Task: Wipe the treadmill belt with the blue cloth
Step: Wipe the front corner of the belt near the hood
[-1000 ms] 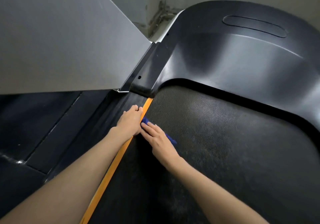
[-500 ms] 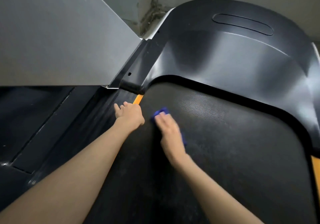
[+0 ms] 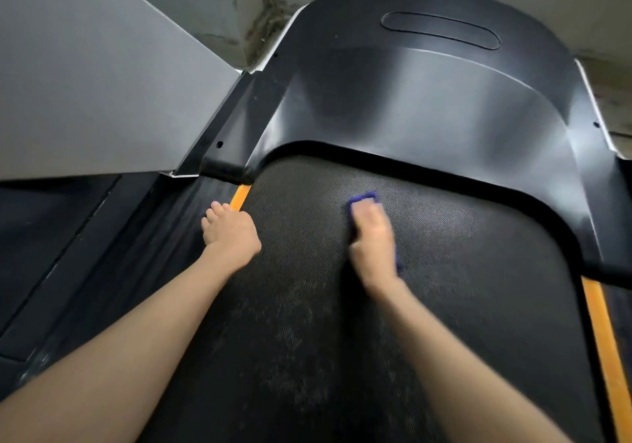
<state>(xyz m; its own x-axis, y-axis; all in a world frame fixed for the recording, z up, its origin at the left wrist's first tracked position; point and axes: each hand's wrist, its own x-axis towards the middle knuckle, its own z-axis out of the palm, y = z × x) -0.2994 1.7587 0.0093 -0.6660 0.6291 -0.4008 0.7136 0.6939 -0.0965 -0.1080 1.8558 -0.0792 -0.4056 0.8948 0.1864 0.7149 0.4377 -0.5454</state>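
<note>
Right hand [image 3: 372, 241] has slid cloth [image 3: 362, 198] rightward along belt [image 3: 461, 271] (fingers blurred; I can't tell flat or curled). Unwiped stretch, I judge, lies farther right. Left hand [image 3: 232, 234] rests loose-fingered, empty.

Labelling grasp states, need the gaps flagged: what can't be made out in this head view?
- Blue cloth: head view, mostly covered by the right hand; only its edges show.
- Right hand's grip: head view, motion blur; flat press or curled hold, cannot tell.
- Left orange strip: head view, mostly hidden beneath the left hand and forearm.
- Treadmill belt: head view, near end cut off by the bottom edge.
</note>
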